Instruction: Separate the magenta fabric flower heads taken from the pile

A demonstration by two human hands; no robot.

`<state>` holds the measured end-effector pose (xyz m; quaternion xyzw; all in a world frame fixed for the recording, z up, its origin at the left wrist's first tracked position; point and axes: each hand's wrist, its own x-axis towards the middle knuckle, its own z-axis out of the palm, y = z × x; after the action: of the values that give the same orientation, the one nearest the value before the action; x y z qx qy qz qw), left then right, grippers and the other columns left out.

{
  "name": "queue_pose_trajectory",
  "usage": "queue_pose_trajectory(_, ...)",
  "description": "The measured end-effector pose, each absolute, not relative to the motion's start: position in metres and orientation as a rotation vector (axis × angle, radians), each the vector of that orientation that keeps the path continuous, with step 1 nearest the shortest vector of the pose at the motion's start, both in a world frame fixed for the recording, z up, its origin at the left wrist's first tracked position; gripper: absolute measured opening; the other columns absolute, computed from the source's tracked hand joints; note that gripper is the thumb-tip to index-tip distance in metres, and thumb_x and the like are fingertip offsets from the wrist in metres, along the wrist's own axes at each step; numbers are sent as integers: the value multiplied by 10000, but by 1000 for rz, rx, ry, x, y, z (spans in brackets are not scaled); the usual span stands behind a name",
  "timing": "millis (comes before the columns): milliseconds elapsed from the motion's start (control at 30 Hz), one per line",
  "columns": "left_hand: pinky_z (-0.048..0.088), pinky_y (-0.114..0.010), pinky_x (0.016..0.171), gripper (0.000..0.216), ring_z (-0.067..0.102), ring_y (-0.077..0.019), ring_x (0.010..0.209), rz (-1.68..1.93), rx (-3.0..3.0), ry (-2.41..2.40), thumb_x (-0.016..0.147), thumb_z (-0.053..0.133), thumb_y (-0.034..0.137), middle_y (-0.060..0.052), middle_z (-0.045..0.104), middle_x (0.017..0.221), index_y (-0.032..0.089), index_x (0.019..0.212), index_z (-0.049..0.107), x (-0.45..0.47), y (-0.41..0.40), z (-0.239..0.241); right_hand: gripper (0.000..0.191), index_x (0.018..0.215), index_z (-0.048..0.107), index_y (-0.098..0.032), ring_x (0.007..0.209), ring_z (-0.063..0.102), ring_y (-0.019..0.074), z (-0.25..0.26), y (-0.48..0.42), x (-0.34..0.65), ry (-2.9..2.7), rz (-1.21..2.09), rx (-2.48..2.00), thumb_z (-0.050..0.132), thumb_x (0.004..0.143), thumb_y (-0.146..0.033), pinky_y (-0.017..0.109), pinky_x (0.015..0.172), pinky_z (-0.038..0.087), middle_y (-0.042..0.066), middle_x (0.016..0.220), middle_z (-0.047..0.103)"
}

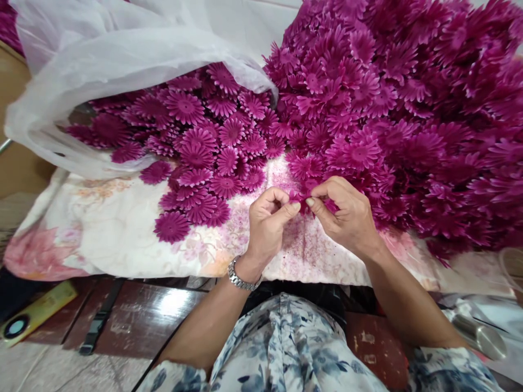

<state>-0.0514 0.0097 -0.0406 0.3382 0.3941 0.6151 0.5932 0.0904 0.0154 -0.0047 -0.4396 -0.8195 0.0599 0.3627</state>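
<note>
Between my two hands is a magenta artificial flower [301,202], small and partly hidden by the fingers. My left hand [269,218], with a metal watch [241,275] on its wrist, pinches the flower's left side between thumb and forefinger. On the other side my right hand [343,212] is closed in a pinch at the flower's right edge. Both hands are just above the flowered cloth [122,234], which is specked with magenta bits under them. Loose flat magenta flower heads [196,207] lie to the left of my left hand.
A white plastic bag [134,54] lies open at the back left, with flower heads spilling out. A large heap of magenta flowers [408,120] covers the right side. A metal cup [484,335] lies at lower right; a yellow object [44,310] is at lower left.
</note>
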Motion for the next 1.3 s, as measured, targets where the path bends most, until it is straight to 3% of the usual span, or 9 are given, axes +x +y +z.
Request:
queue_pose_trajectory(233, 380, -197, 488, 212, 408, -53, 462, 1609, 539, 885, 590, 680, 150, 69, 422, 528, 184, 587, 471, -55, 16, -35, 118, 722, 512, -209, 631, 503, 134, 4, 18, 102, -1998, 83, -1231, 531, 833, -174, 278, 597, 395, 2, 664, 528)
queue_pose_trajectory(367, 382, -164, 473, 188, 423, -37, 475, 1518, 562, 898, 588, 659, 98, 67, 462, 564, 176, 633, 494, -53, 17, -31, 97, 755, 524, -202, 644, 509, 114, 3, 17, 102, -1931, 405, -1218, 574, 830, -235, 261, 618, 410, -11, 700, 543)
queue_pose_trajectory(533, 467, -258, 436, 134, 490, -97, 432, 1190, 533, 765, 626, 563, 156, 38, 531, 581, 183, 757, 550, -52, 16, -29, 98, 773, 523, -202, 607, 499, 88, -6, 16, 95, -1768, 761, -1251, 584, 828, -255, 230, 574, 396, -36, 683, 538)
queue_pose_trajectory(667, 444, -256, 399, 179, 467, -99, 417, 1093, 523, 721, 669, 653, 312, 39, 501, 545, 186, 738, 546, -51, 14, -31, 91, 783, 520, -200, 604, 493, 77, -14, 16, 93, -1696, 835, -1297, 594, 818, -241, 222, 585, 397, -46, 678, 524)
queue_pose_trajectory(767, 384, -208, 382, 229, 432, -68, 404, 1136, 619, 813, 623, 738, 262, 58, 476, 527, 177, 661, 528, -49, 12, -34, 88, 841, 535, -203, 651, 502, 82, -16, 16, 93, -1645, 917, -1268, 605, 810, -245, 225, 620, 415, -41, 720, 526)
queue_pose_trajectory(900, 350, -186, 424, 157, 444, -57, 461, 1256, 791, 930, 647, 735, 223, 47, 511, 558, 166, 649, 589, -50, 11, -40, 334, 1067, 555, -220, 755, 529, 104, -16, 17, 94, -1562, 1185, -1210, 666, 772, -329, 244, 686, 444, -11, 848, 564)
queue_pose_trajectory(1033, 374, -194, 500, 92, 462, -63, 527, 1318, 1004, 978, 687, 714, 212, 34, 564, 610, 170, 672, 634, -51, 10, -43, 283, 882, 606, -206, 691, 522, 96, -18, 19, 96, -1430, 1441, -1138, 719, 714, -403, 244, 658, 440, -25, 776, 577)
queue_pose_trajectory(1133, 377, -191, 525, 110, 461, -65, 546, 1337, 1084, 1010, 693, 712, 202, 38, 549, 597, 168, 648, 618, -51, 9, -44, 246, 766, 592, -194, 617, 477, 82, -22, 18, 99, -1419, 1360, -1143, 726, 710, -393, 225, 586, 393, -43, 676, 541)
queue_pose_trajectory(1300, 389, -193, 477, 112, 460, -64, 485, 1217, 934, 873, 703, 712, 236, 49, 515, 570, 178, 727, 619, -51, 7, -45, 225, 742, 564, -176, 577, 426, 75, -24, 13, 101, -1612, 1042, -1263, 613, 811, -384, 228, 561, 344, -45, 629, 496)
